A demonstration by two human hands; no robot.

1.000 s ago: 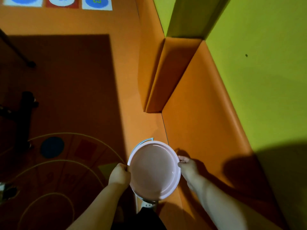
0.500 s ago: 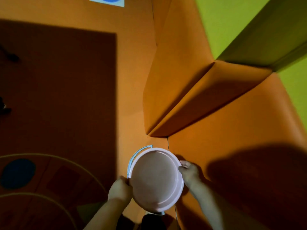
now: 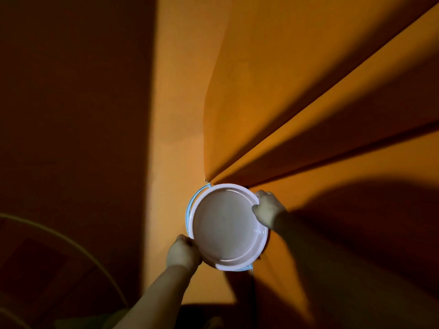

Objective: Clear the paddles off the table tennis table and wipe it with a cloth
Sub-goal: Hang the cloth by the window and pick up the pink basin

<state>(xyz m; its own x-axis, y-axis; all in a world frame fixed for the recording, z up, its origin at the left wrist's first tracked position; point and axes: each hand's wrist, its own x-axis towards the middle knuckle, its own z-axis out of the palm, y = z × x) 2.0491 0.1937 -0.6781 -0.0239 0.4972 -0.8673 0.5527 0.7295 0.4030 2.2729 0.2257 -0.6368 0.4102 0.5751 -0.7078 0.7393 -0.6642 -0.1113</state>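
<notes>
A round pink plastic basin (image 3: 226, 227) with a light blue handle along its left rim hangs low over the orange floor, right at the foot of a padded corner. My left hand (image 3: 183, 254) grips its near-left rim. My right hand (image 3: 267, 208) grips its far-right rim. The basin looks empty inside. No paddles, cloth or table tennis table are in view.
Orange padded wall panels (image 3: 297, 103) rise to the right and meet in a corner just beyond the basin. A dark red floor mat (image 3: 71, 115) with a pale curved line (image 3: 90, 257) lies to the left. Deep shadows cover the right side.
The view has tilted down and closer to the floor corner; the green wall has left the frame. The basin, held by both hands, has come nearer to the corner base.
</notes>
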